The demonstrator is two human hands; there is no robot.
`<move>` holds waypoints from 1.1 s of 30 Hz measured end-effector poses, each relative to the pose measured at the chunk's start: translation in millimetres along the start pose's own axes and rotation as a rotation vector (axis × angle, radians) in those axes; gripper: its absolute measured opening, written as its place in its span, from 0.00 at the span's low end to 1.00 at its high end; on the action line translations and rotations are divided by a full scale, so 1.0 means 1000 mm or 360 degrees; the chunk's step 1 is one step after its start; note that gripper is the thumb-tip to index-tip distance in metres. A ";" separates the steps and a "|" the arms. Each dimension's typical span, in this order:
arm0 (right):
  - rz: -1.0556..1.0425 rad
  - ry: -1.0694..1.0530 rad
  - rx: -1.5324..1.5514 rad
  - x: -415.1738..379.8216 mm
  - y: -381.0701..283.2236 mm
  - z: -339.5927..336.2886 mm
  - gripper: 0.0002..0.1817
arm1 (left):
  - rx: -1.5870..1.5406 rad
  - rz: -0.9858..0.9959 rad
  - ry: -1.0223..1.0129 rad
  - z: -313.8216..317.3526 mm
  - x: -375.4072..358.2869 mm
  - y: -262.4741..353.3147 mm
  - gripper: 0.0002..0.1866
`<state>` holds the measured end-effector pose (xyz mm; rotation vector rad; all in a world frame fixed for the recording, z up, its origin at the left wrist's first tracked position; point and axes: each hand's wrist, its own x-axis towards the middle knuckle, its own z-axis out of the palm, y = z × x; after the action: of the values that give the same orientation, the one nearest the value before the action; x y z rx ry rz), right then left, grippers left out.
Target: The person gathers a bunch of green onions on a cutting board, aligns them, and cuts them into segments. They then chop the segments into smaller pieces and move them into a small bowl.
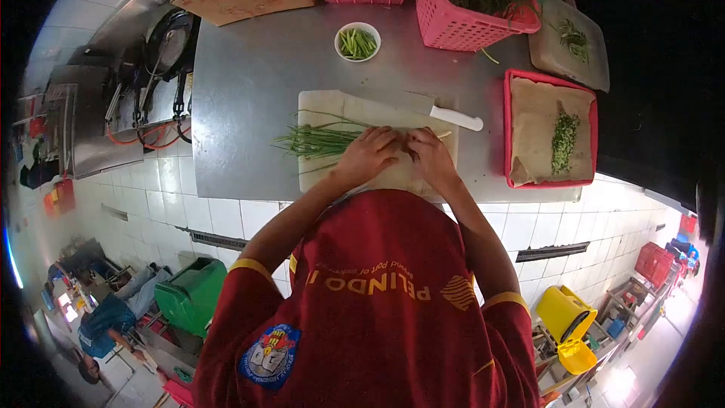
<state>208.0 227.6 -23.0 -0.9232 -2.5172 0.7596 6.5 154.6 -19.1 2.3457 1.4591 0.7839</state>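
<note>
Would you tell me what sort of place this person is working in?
Most likely a commercial kitchen: there is a grey metal worktop, long green stalks on a pale rectangular cutting board, and a round blackened metal pan toward the view's left.

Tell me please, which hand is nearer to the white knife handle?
Right. The right hand is close to the knife handle, slightly left of it and nearer the body; the left hand is farther left, at the green stalks.
</note>
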 end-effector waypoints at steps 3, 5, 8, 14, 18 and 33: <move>0.0194 -0.0016 0.0260 0.002 -0.011 -0.010 0.10 | -0.0063 -0.0090 0.0142 0.007 -0.007 -0.014 0.20; 0.0225 -0.0080 0.0215 0.003 -0.007 -0.009 0.11 | -0.0203 -0.0056 0.0166 0.002 -0.010 -0.024 0.15; 0.0213 -0.0118 0.0170 0.003 -0.005 -0.008 0.12 | -0.0203 0.0028 0.0115 -0.010 -0.012 -0.038 0.15; 0.0142 0.0035 0.0161 0.004 -0.004 -0.006 0.12 | -0.0285 -0.0183 0.0146 0.000 -0.012 -0.042 0.15; 0.0065 0.0020 0.0148 0.002 -0.001 -0.009 0.13 | -0.0280 -0.0068 0.0178 -0.002 -0.012 -0.042 0.15; 0.0018 0.0171 0.0123 -0.001 -0.010 -0.007 0.09 | -0.0104 -0.0113 0.0066 -0.010 -0.010 -0.022 0.20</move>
<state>207.6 222.8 -11.8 -0.9275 -2.3749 0.7834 -18.6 155.2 -24.4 2.2295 1.5011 0.8531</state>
